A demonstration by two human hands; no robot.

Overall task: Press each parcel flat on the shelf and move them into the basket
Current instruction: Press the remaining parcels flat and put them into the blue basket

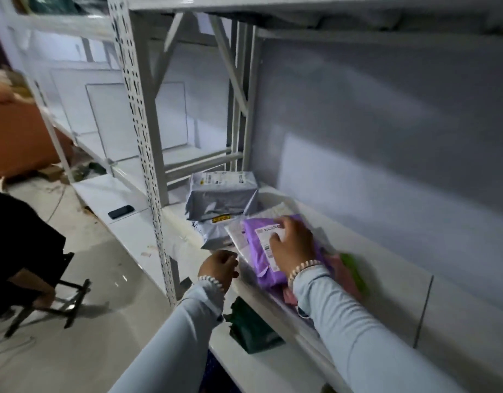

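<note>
Nearest, two pale blue sleeves (355,336) reach in from the bottom edge, each wrist wearing a bracelet of pale beads (302,267). A dark green bag (253,330) lies on a lower shelf between the forearms. The left hand (219,265) sits at the front edge of the white shelf (400,268), fingers curled into a loose fist; whether it holds anything cannot be told. The right hand (292,246) lies palm down on the purple parcel (266,260), fingers spread and fairly straight across its white label (266,236), pressing rather than gripping. The purple parcel rests on top of a clear plastic parcel (239,236), on the shelf near its front edge. Just right of the wrist, pink and green items (351,270) show blurred, kind unclear. Behind the clear parcel lies a flat grey mailer bag (213,232) with a yellow tag, and on it, further back, stands a bulkier grey parcel (222,194) with printed labels on top. A perforated white upright post (144,154) stands at the shelf's left end. On the neighbouring shelf to the left lies a dark phone (120,211). At the far left edge, a dark folding stool (60,302) stands on the pale floor. No basket is in view.
</note>
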